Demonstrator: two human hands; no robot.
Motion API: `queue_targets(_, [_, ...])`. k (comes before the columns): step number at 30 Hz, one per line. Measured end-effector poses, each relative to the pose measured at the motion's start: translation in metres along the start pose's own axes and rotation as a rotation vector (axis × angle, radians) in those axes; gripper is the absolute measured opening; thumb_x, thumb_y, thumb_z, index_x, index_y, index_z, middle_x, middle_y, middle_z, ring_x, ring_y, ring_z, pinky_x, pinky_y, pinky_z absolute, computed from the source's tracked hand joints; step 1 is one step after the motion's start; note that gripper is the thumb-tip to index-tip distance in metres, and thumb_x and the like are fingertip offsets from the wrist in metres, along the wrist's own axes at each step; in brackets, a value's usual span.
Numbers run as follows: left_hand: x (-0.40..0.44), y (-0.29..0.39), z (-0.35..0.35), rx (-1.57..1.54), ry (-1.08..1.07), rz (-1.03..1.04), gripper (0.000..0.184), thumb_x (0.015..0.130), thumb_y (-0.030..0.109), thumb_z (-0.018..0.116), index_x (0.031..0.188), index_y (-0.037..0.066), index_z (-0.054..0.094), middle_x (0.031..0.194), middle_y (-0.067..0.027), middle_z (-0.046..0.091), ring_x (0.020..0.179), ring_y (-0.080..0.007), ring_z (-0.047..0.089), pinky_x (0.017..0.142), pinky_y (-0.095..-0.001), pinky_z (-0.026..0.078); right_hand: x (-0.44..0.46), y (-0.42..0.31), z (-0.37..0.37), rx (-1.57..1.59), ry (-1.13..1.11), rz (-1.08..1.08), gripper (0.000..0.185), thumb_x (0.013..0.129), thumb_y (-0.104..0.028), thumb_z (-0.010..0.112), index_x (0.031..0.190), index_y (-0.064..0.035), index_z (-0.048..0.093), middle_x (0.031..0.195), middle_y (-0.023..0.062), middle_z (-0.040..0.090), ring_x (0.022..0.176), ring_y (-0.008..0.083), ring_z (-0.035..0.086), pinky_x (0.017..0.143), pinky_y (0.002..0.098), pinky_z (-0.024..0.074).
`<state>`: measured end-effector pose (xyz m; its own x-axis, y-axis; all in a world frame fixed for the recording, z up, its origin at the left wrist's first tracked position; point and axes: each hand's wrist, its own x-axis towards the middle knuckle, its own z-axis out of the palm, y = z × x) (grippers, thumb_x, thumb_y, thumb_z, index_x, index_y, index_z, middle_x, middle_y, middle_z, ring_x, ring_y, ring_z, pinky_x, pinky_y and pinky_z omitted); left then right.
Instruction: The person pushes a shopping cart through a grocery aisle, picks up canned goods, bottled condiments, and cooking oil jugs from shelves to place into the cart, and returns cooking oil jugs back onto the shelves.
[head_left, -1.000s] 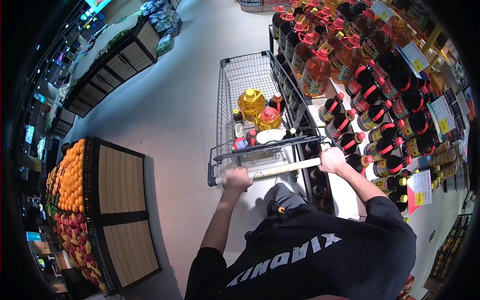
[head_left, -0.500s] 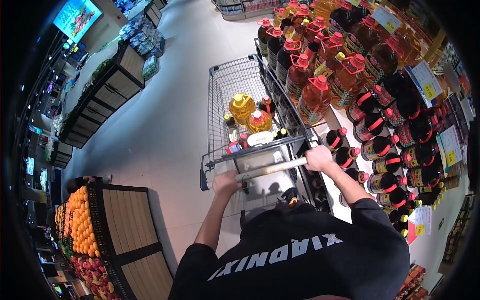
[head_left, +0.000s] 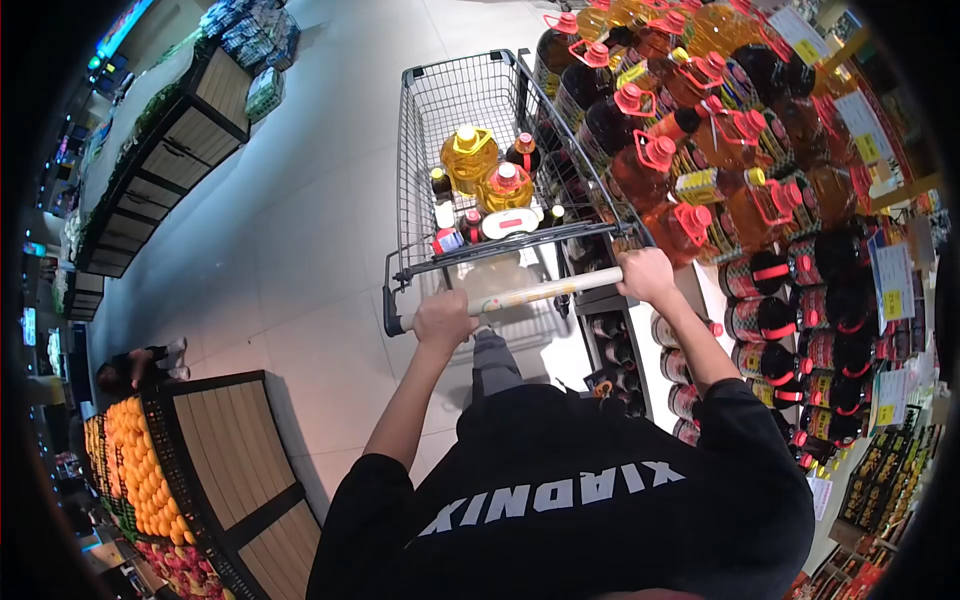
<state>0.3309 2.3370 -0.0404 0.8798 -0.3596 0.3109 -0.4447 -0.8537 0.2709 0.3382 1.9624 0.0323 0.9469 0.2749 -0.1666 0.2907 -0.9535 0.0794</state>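
Observation:
A wire shopping cart [head_left: 415, 170] stands in front of me. My left hand [head_left: 445, 318] is wrapped round the left part of its pale handle bar [head_left: 535, 292]. Near the bar's right end, my right hand [head_left: 648, 275] has its fingers closed on the same handle. In the basket are a large jug of yellow oil [head_left: 468, 160] with a yellow cap, and a second oil jug [head_left: 504, 188] with a red handle. A dark bottle [head_left: 523, 153] stands beside them. Several smaller bottles and a white-topped package [head_left: 510, 222] lie closer to the handle.
Close on the right is a display of large red-capped bottles [head_left: 640, 165], with dark bottles [head_left: 765, 320] lying in rows. At the lower left, a wooden fruit stand [head_left: 235, 440] holds oranges [head_left: 140, 460]. Pale floor [head_left: 310, 190] runs ahead between the displays. Another person [head_left: 140, 368] is at the left.
The cart and I have moved forward along the bottle display, and my view has shifted. A leg now shows below the handle. Both hands keep their grip on the bar.

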Motion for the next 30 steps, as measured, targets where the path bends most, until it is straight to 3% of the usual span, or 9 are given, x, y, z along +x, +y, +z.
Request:
queue_targets(5, [0.065,-0.035,0.008,-0.05,-0.063,0.001,0.023,0.058,0.023,0.073,0.067,0.011,0.057,0.059,-0.006,0.059,0.055,-0.024,0.063,0.053,-0.0369,0.051,0.068,0.019,0.001,-0.014,0.053,0.03,0.021,0.06,-0.027,0.068,0.068,-0.0081,0.062,0.063,0.0145,0.064,0.062,0.0324,0.065,0.061,0.0433,0.0524])
queue_targets(10, [0.121,-0.071,0.021,-0.03,-0.124,0.022,0.026,0.058,0.025,0.077,0.07,0.009,0.059,0.064,-0.0079,0.063,0.058,-0.0249,0.064,0.057,-0.0373,0.053,0.132,0.025,-0.01,-0.021,0.084,0.091,0.019,0.059,-0.022,0.069,0.071,-0.0094,0.064,0.069,0.011,0.065,0.07,0.0291,0.066,0.073,0.0398,0.0499])
queue_targets(14, [0.168,-0.1,0.033,0.034,-0.081,0.085,0.025,0.059,0.026,0.075,0.069,0.011,0.057,0.062,-0.0042,0.061,0.055,-0.0202,0.063,0.053,-0.0323,0.051,0.182,0.035,-0.014,0.026,0.063,0.095,0.017,0.06,-0.02,0.066,0.068,-0.0079,0.057,0.069,0.0118,0.062,0.071,0.0305,0.064,0.07,0.041,0.0487])
queue_targets(18, [0.21,-0.128,0.046,0.033,-0.087,0.091,0.025,0.06,0.027,0.075,0.069,0.012,0.057,0.062,-0.0043,0.061,0.056,-0.0202,0.064,0.053,-0.0327,0.051,0.231,0.047,-0.012,-0.019,0.12,0.094,0.022,0.06,-0.025,0.071,0.07,-0.009,0.06,0.068,0.0094,0.063,0.07,0.0267,0.065,0.071,0.0385,0.0492])
queue_targets(30, [0.346,-0.226,0.072,0.084,-0.15,0.08,0.025,0.06,0.026,0.075,0.07,0.01,0.058,0.065,-0.0065,0.063,0.057,-0.0235,0.064,0.057,-0.0352,0.053,0.383,0.067,-0.018,0.007,0.193,0.132,0.019,0.061,-0.023,0.068,0.07,-0.0096,0.06,0.066,0.0071,0.062,0.068,0.023,0.065,0.069,0.0349,0.0475])
